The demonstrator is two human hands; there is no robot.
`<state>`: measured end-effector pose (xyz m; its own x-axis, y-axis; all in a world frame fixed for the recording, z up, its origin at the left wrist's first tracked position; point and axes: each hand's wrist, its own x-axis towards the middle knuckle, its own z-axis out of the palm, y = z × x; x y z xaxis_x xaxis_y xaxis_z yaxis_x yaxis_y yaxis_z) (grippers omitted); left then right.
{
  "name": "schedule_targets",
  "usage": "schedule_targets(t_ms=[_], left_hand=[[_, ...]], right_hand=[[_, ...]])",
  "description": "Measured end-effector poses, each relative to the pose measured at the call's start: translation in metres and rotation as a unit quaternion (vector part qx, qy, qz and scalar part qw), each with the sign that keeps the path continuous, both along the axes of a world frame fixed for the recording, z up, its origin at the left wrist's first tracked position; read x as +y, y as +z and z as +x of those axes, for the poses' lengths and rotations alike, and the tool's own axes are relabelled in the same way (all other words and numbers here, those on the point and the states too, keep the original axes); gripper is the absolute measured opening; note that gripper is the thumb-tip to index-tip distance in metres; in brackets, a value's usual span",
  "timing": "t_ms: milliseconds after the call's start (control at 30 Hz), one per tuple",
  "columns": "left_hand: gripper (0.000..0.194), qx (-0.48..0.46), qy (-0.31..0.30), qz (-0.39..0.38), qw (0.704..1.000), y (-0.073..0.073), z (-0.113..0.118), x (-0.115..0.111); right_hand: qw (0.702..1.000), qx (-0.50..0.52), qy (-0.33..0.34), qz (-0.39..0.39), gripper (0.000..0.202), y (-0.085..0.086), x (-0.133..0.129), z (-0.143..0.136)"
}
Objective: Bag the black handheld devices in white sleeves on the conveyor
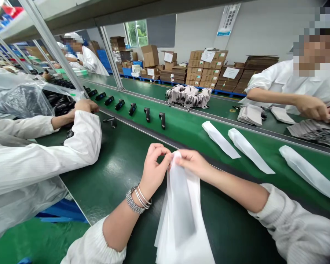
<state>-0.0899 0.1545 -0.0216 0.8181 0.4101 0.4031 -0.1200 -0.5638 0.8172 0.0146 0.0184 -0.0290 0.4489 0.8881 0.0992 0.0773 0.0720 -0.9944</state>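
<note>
Both my hands meet at the top end of some white translucent plastic bags (185,216), which hang down in overlapping layers over the near edge of the green bench. My left hand (155,165), with a watch and bangles at the wrist, pinches the top edge between thumb and fingers. From the other side, my right hand (194,163) grips the same end, its fingers closed on the plastic. Whether anything is inside the bags at my fingertips is hidden. Beyond my hands, a row of small black handheld devices (162,120) stands on the green belt (181,128).
Several filled-looking white bags (221,139) lie on the belt to the right. A co-worker's sleeve (82,143) reaches over the bench at left. Across the belt, another person's hands (313,108) handle grey pouches (250,114). More grey bundles (188,96) lie beyond; metal posts (110,58) rise at left.
</note>
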Motion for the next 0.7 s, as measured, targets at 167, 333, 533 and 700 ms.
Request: schedule_targets(t_ms=[167, 333, 533, 700], left_hand=[[0.015, 0.118, -0.029, 0.090, 0.988, -0.004, 0.003, 0.011], [0.012, 0.224, -0.101, 0.177, 0.953, -0.006, 0.001, 0.010], [0.030, 0.196, -0.104, 0.231, 0.947, -0.008, 0.003, 0.005], [0.023, 0.171, -0.126, 0.214, 0.953, -0.008, 0.004, 0.005]], right_hand=[[0.956, -0.099, -0.274, 0.022, 0.027, 0.017, 0.012, 0.094], [0.849, -0.330, -0.399, -0.103, 0.017, 0.011, 0.036, 0.186], [0.879, -0.345, -0.276, -0.180, 0.043, -0.018, 0.093, 0.175], [0.922, -0.199, -0.282, -0.175, 0.018, -0.040, 0.116, 0.163]])
